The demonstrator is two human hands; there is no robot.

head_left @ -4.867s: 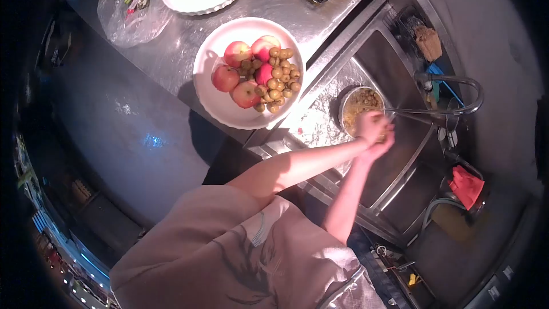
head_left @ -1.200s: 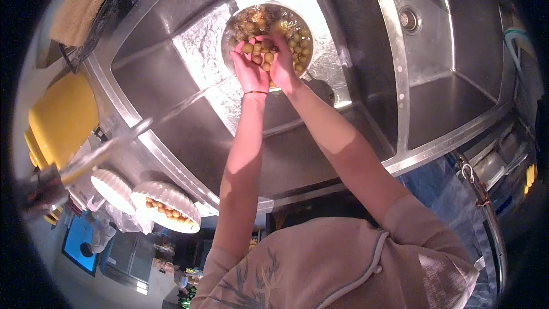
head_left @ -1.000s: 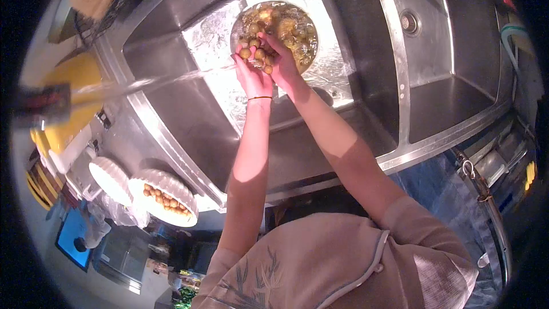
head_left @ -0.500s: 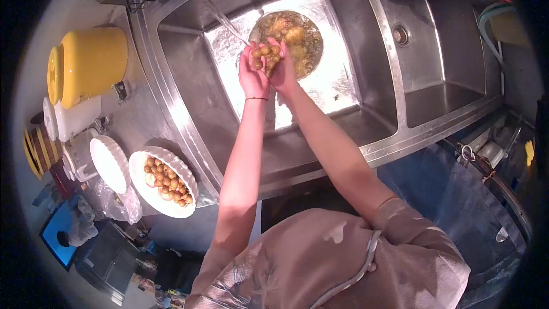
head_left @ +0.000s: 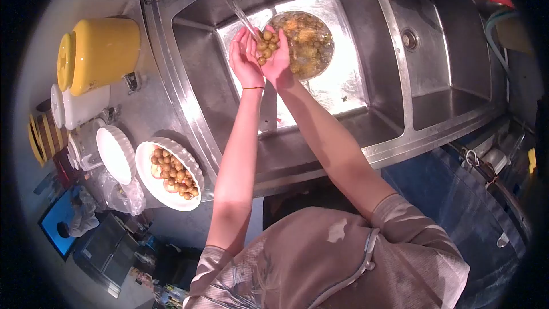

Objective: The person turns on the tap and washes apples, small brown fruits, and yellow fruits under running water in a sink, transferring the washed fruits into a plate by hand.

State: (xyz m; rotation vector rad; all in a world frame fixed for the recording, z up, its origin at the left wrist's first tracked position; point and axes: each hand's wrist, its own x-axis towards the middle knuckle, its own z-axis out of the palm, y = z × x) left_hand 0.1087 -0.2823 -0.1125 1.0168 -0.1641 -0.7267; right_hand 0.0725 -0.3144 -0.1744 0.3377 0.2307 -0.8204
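Observation:
My left hand (head_left: 246,60) and my right hand (head_left: 278,64) are cupped side by side above the large sink basin, palms up. Several small round brown fruits that look like longans (head_left: 266,46) lie in the cupped hands, mostly over the right palm. A stream of water (head_left: 231,3) falls from above onto the fruits and fingers. Just right of the hands, a round bowl (head_left: 328,63) stands in the basin, filled with water and more fruit, some of it orange-yellow. A thin band circles my left wrist.
On the left counter stand a white fluted dish (head_left: 197,173) holding longans and larger pale fruits, a white dish (head_left: 117,154), a clear plastic bag (head_left: 123,194) and a yellow container (head_left: 106,51). A divider (head_left: 394,51) separates the second basin (head_left: 440,66) with its drain.
The cupped hands have shifted left relative to the bowl, and the water now lands on the fruits. The hands have opened wider. The whole view has shifted slightly.

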